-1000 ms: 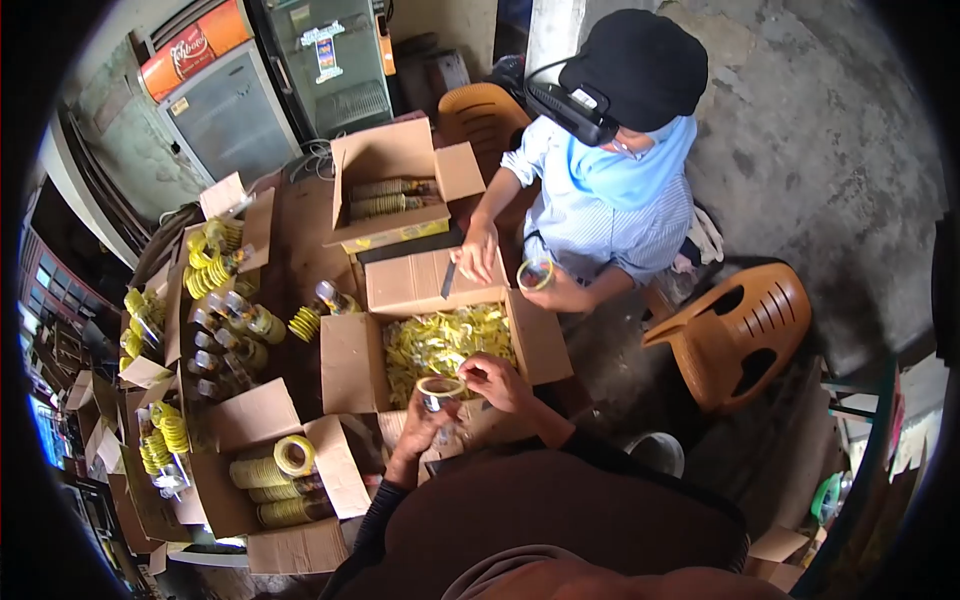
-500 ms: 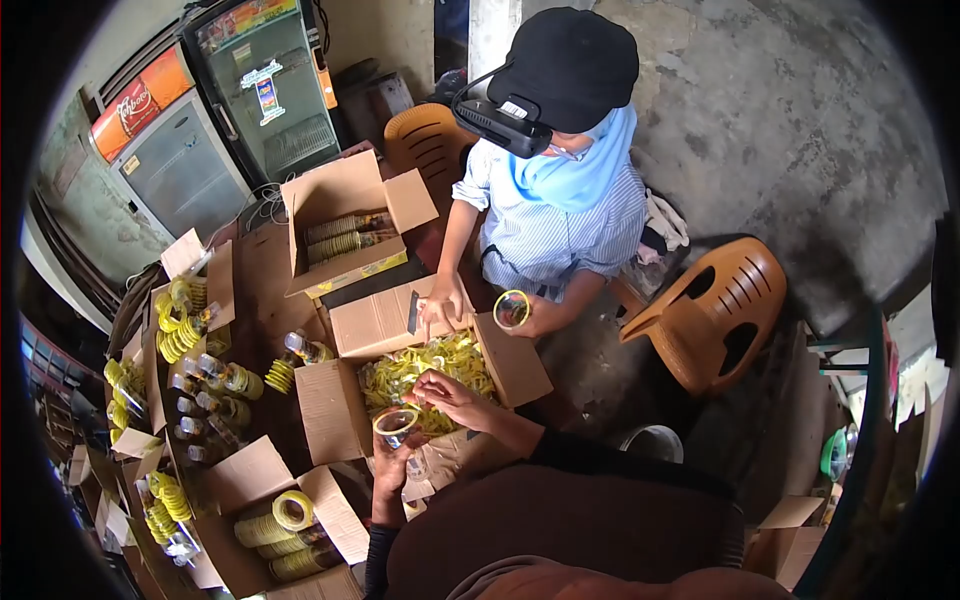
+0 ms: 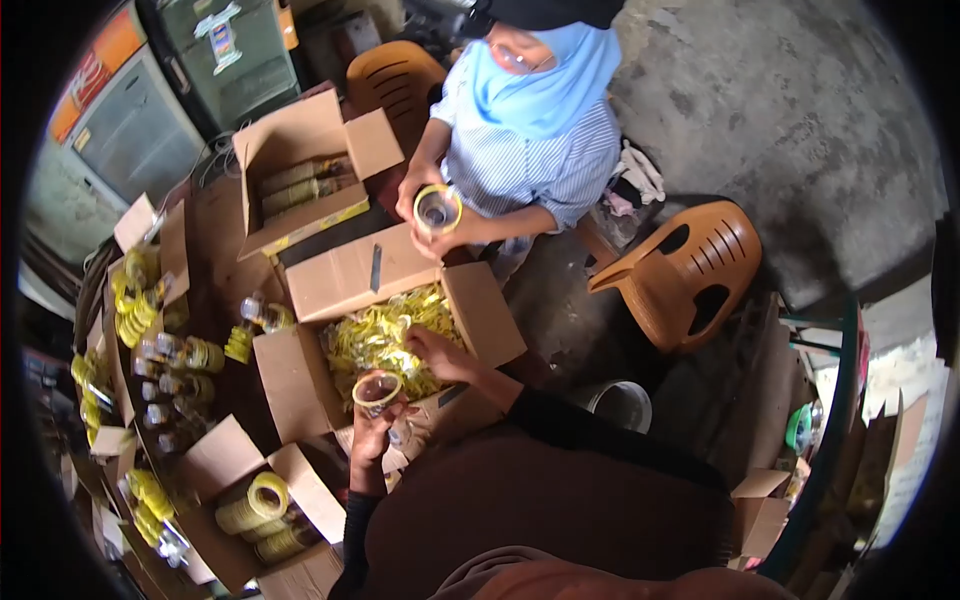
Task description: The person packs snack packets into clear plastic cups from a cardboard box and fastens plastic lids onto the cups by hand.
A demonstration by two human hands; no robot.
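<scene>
My left hand holds a clear plastic cup with a yellow rim, its mouth facing up. The cup is over the near edge of an open cardboard box. A heap of yellow plastic strips fills this box. Above the heap is my right hand, with its fingers drawn together. Whatever they pinch, if anything, is hidden. Across the box, a person in a striped shirt grips another yellow-rimmed clear cup with both hands.
An open carton with stacked cups stands beyond the box. Another carton with yellow-rimmed stacks is at the near left. Several bottle-like clear containers crowd the table's left. An orange chair and a bucket are on the right.
The view has shifted. My right hand has moved away from the cup, rightward over the strips. The other person's hand has left the box and now joins the other hand on their cup.
</scene>
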